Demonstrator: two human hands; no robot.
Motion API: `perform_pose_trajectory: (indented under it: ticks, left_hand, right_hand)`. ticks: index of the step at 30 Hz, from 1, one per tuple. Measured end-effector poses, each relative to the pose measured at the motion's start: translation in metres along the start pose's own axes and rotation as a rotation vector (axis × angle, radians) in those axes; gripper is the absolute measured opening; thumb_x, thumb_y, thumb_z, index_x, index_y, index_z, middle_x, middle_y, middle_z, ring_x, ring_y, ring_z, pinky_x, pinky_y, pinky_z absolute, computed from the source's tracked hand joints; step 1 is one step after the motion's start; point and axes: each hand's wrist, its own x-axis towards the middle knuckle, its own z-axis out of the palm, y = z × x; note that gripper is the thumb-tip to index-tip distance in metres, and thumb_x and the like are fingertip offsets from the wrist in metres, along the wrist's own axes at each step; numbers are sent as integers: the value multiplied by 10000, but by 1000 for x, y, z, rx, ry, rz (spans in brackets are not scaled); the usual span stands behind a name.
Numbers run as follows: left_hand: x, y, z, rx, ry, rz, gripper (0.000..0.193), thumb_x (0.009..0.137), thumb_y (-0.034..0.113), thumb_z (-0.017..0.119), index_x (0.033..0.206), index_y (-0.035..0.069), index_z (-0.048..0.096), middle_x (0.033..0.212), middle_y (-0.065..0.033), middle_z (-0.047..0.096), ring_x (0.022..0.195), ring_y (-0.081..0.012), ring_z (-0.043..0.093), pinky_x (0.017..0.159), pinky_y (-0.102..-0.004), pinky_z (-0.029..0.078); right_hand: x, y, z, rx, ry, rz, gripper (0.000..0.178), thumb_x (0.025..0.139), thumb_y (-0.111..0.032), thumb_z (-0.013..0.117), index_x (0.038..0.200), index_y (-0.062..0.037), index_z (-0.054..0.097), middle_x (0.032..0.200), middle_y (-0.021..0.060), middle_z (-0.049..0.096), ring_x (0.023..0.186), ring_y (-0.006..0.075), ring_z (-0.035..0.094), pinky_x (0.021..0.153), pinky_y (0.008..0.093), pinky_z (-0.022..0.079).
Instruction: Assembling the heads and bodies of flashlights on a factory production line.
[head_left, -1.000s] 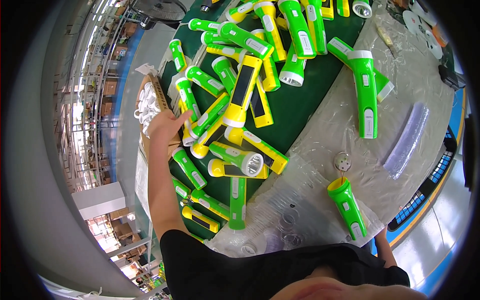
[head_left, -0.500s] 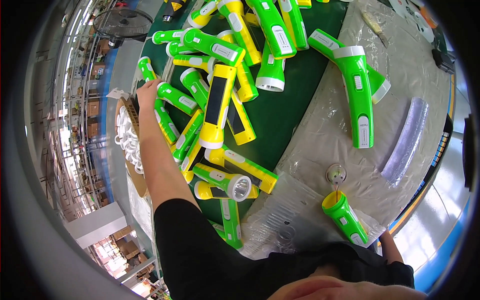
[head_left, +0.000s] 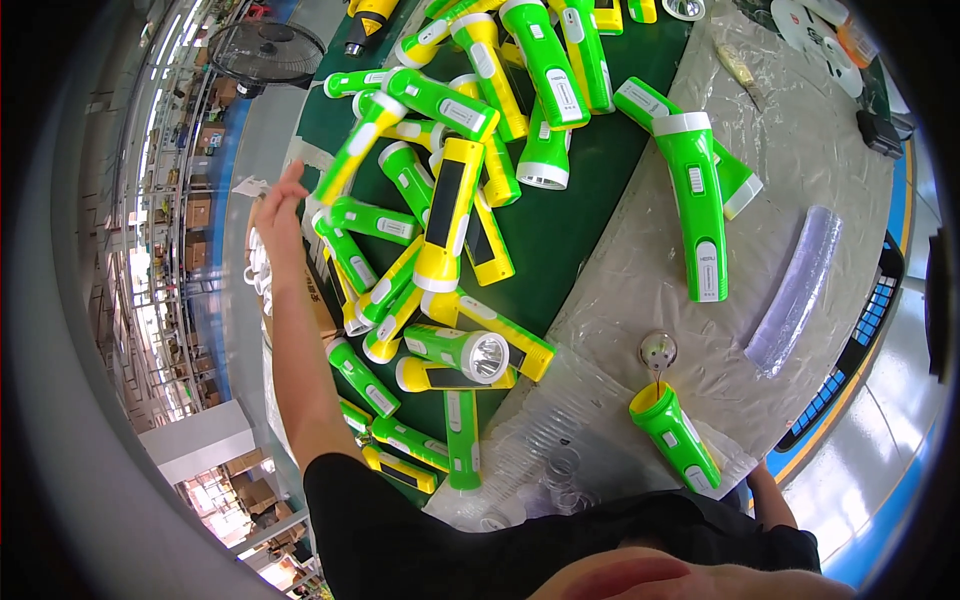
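Observation:
My left hand (head_left: 277, 208), at the left end of my stretched arm, has its fingers extended with nothing held in them. Just right of it, a green-and-yellow flashlight (head_left: 357, 150) lies tilted across the pile, slightly blurred and apart from the fingers. Below the hand are white plastic rings (head_left: 257, 268) in a cardboard box (head_left: 318, 300). At lower right, my right forearm (head_left: 772, 500) shows by the table edge; its fingers are hidden. Close to it lies an opened green flashlight body (head_left: 680, 440), with a round reflector piece (head_left: 657, 350) joined by thin wires.
Several flashlights (head_left: 462, 440) crowd the green surface (head_left: 560, 250). Two more flashlights (head_left: 697, 210) lie crossed on the plastic-covered table (head_left: 620, 270). A clear plastic roll (head_left: 795, 290) rests at right, clear rings (head_left: 560, 465) at the front, and a heat gun (head_left: 368, 22) at the far edge.
My left hand has drawn back leftward from the flashlight pile. A green-and-yellow flashlight has come to stand tilted on the pile's left side. The whole view has shifted slightly.

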Motion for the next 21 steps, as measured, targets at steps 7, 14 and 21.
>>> perform_pose_trajectory:
  ticks: [7,14,21]
  left_hand:
    - [137,-36,113,585,17,195,443,916,358,541,1312,158,546,1177,-195,638,1162,-317,574,998,-396,427]
    - [171,-31,115,724,-552,-394,726,694,545,740,1325,229,571,1311,-147,581,1219,-276,549,1014,-377,416]
    - [75,8,108,710,-583,-231,588,780,494,709,1194,80,655,1181,-172,646,1092,-279,613,954,-344,443]
  right_hand:
    - [4,-9,-10,-88,72,-38,407,858,-122,663,1235,-21,547,1079,92,648,986,183,616,829,319,494]
    - [-16,-15,-33,-177,155,-36,400,860,-127,663,1230,-22,553,1067,89,649,977,180,617,822,314,494]
    - [-15,-32,-21,-228,178,-56,392,862,-131,663,1224,-22,558,1055,87,650,969,177,618,814,309,495]
